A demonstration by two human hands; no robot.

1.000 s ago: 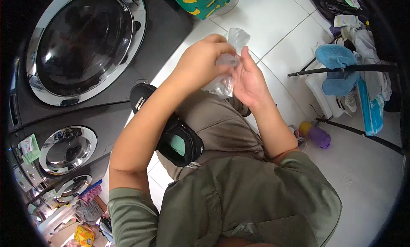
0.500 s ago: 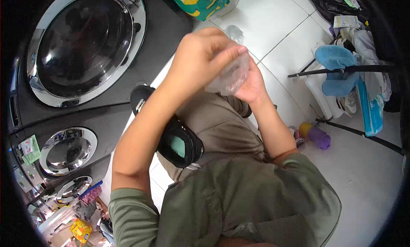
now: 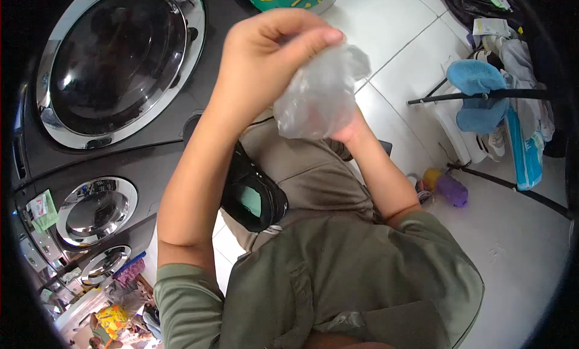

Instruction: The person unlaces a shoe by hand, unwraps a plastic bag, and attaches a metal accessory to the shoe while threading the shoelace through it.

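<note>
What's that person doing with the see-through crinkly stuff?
The person has a crumpled piece of clear plastic up in front of them. Their left hand grips its top edge, and their right hand is behind it, with its fingers mostly hidden. A black shoe lies by their leg, touched by neither hand. Big machines with round doors stand on the left.

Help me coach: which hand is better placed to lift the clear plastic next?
Probably the left hand: its thumb sits at the top of the plastic, while the right hand is mostly behind it.
</note>
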